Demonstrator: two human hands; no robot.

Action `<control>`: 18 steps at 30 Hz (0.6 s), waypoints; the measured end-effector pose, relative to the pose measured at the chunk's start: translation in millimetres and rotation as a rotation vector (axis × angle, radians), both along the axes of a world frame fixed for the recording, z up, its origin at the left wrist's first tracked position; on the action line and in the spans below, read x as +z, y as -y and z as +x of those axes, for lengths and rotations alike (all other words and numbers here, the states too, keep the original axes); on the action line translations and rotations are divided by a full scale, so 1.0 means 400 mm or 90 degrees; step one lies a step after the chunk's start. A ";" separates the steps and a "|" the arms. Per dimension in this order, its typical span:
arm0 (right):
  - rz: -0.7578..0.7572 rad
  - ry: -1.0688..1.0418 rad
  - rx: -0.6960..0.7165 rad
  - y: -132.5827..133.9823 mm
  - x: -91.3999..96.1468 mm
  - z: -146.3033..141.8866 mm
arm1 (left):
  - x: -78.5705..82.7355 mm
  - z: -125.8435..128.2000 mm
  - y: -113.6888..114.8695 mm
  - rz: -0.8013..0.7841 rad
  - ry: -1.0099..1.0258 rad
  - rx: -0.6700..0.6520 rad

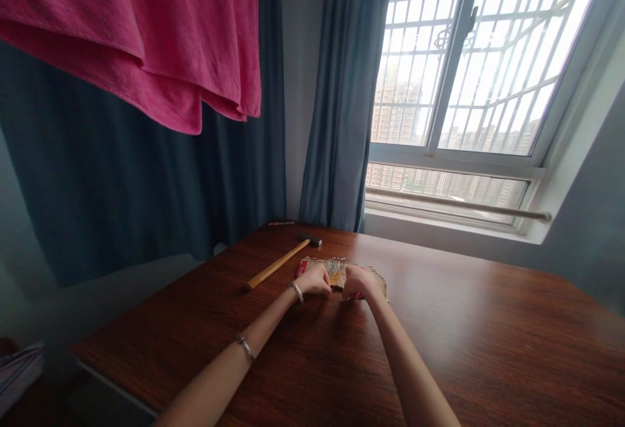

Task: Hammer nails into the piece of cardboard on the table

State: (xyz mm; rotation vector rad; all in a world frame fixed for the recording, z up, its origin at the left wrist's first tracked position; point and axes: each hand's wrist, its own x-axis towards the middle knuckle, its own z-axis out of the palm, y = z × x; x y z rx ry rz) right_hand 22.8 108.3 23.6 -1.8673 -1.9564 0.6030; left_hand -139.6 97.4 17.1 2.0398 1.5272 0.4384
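Observation:
Both my hands are together over a flattened piece of printed cardboard (336,277) on the table, red at its left end and yellowish in the middle. Several thin dark nail-like pieces (338,262) stand up along its far side. My left hand (314,280) is closed at the cardboard's left part, its fingertips turned inward. Curled over the right part is my right hand (359,280), also closed, knuckles up. A thin dark piece seems to show between the fingertips, too small to name. What either hand pinches is hidden. A silver bracelet sits on my left wrist.
A hammer (278,263) with a wooden handle and dark head lies left of the cardboard on the brown wooden table (488,336). A dark flat object (282,223) is at the far corner. A pink towel (195,43) hangs at upper left, before blue curtains (336,108).

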 end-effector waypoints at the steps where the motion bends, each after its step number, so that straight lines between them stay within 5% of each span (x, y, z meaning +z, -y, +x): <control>1: -0.032 0.003 0.015 0.001 0.000 -0.001 | -0.004 0.000 -0.001 -0.005 -0.001 0.003; 4: -0.137 0.008 0.071 0.006 0.001 -0.001 | -0.013 -0.005 -0.006 -0.004 -0.001 0.001; 8: -0.148 0.004 0.081 0.011 0.007 0.002 | -0.012 -0.003 -0.009 0.020 -0.023 -0.005; 15: 0.142 -0.003 0.005 -0.013 0.029 0.011 | -0.001 0.027 -0.017 0.332 0.029 0.162; 18: 0.229 -0.008 -0.010 -0.019 0.007 -0.001 | -0.021 0.033 -0.029 0.326 0.038 0.191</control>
